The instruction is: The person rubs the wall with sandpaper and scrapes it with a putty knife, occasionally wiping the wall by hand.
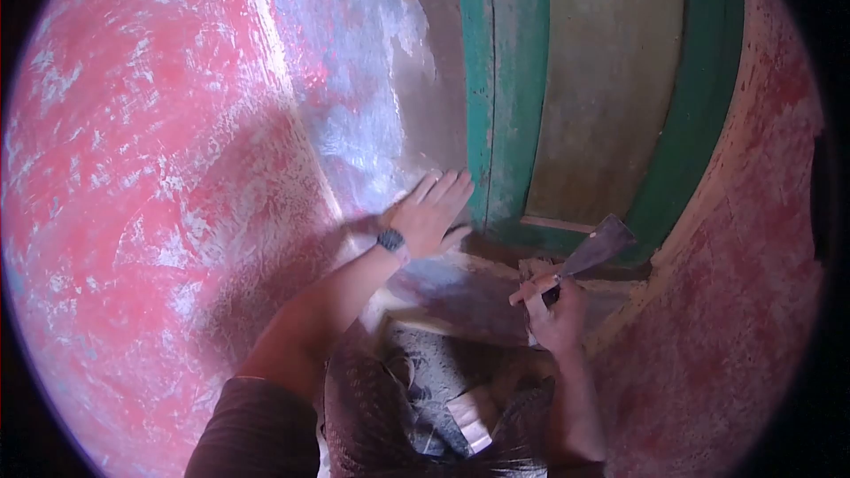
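Note:
My left hand [432,214] lies flat with its fingers stretched out on the grey and bluish plaster [354,137] of the window recess. Its fingertips come close to the green wooden frame [516,88], and a dark watch [390,240] sits on the wrist. A putty knife [602,246] is gripped in my right hand [560,317], its broad metal blade pointing up and right in front of the frame's lower rail. A pale, crumpled-looking piece [534,268] shows beside the fingers of that hand.
Red wall patched with white [168,168] spreads on the left, and a darker red wall [735,345] on the right. A brownish glass pane [611,80] fills the frame. The sill [496,312] runs below it. A pale block-like thing [471,420] lies lower down, between my legs.

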The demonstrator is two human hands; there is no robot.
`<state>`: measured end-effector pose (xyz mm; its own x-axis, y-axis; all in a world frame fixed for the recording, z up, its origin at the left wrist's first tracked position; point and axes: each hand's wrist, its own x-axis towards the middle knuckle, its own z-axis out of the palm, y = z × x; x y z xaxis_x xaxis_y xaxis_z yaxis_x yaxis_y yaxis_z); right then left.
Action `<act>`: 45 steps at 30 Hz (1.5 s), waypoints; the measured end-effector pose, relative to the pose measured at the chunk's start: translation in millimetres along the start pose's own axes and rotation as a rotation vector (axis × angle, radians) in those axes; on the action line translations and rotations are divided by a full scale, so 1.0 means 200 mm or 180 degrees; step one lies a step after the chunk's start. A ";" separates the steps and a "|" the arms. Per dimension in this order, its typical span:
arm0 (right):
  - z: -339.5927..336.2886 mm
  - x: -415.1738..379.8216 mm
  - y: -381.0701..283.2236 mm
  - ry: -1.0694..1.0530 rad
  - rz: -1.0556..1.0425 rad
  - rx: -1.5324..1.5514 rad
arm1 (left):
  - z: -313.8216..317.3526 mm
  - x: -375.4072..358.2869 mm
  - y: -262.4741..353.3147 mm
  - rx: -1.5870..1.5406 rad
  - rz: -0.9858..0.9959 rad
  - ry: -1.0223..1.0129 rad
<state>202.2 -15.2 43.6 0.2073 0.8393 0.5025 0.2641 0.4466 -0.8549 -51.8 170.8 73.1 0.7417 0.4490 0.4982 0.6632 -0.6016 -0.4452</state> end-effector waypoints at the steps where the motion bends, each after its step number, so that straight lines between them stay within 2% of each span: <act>1: -0.01 0.00 0.01 -0.0004 0.0060 -0.0012 | 0.14 -0.11 0.01 -0.0049 0.0159 0.0003; 4: -0.05 0.00 0.04 0.0022 0.0173 -0.0019 | 0.24 -0.23 -0.03 0.0063 0.0383 0.0355; 5: -0.07 0.00 0.04 0.0041 0.0189 0.0002 | 0.25 -0.23 -0.05 0.0136 0.0074 0.0143; 7: -0.09 0.00 0.04 0.0083 0.0221 0.0054 | 0.02 -0.10 -0.12 0.0294 -0.0534 -0.0309; 10: -0.11 0.00 0.05 0.0129 0.0339 0.0040 | 0.00 0.09 -0.22 -0.0075 -0.1307 0.1565; 13: -0.11 0.03 0.02 0.0136 0.0338 -0.0068 | 0.04 0.11 -0.15 -0.0029 -0.1341 0.1468; 16: -0.06 0.04 0.02 0.0238 0.0136 0.0060 | 0.17 -0.07 0.05 0.0515 -0.1008 -0.0359; 19: -0.04 0.05 0.05 0.0227 0.0188 0.0164 | 0.45 -0.38 0.18 -0.0370 -0.0161 0.0026; 22: -0.04 0.05 0.07 0.0267 0.0177 0.0137 | 0.40 -0.41 0.18 -0.0886 -0.0436 -0.0387; 25: -0.03 0.06 0.09 0.0480 0.0057 0.0096 | 0.35 -0.28 0.16 -0.0653 -0.1268 0.0895; 28: -0.03 0.06 0.09 0.0526 0.0164 0.0217 | 0.28 -0.15 0.18 -0.0688 -0.1890 0.1111; 31: -0.01 0.04 0.08 0.0293 0.0473 -0.0009 | 0.23 -0.12 0.40 -0.1889 -0.2255 0.1556; 33: 0.04 -0.01 0.18 -0.0050 0.0543 -0.0228 | 0.11 -0.17 0.52 -0.2528 -0.1658 0.1654; 34: 0.05 -0.03 0.17 -0.0301 0.0208 -0.0823 | 0.07 -0.21 0.58 -0.2846 -0.1345 0.1682; 37: 0.14 -0.07 0.12 -0.1186 -0.0011 -0.2023 | 0.05 -0.29 0.73 -0.4716 -0.1623 0.0658; 38: 0.19 -0.10 0.19 -0.1318 -0.0274 -0.2068 | 0.04 -0.31 0.75 -0.5213 -0.1728 0.0227; 40: 0.20 -0.12 0.19 -0.1279 -0.0147 -0.1765 | 0.02 -0.31 0.70 -0.5960 -0.1754 -0.0782; 42: 0.21 -0.13 0.19 -0.1270 -0.0037 -0.1474 | 0.03 -0.33 0.68 -0.6021 -0.1993 -0.0894; 44: 0.20 -0.15 0.18 -0.1288 0.0063 -0.1211 | 0.03 -0.35 0.69 -0.6657 -0.2451 -0.0583; 45: 0.20 -0.16 0.19 -0.1184 0.0114 -0.0957 | 0.03 -0.36 0.69 -0.6678 -0.2440 -0.0596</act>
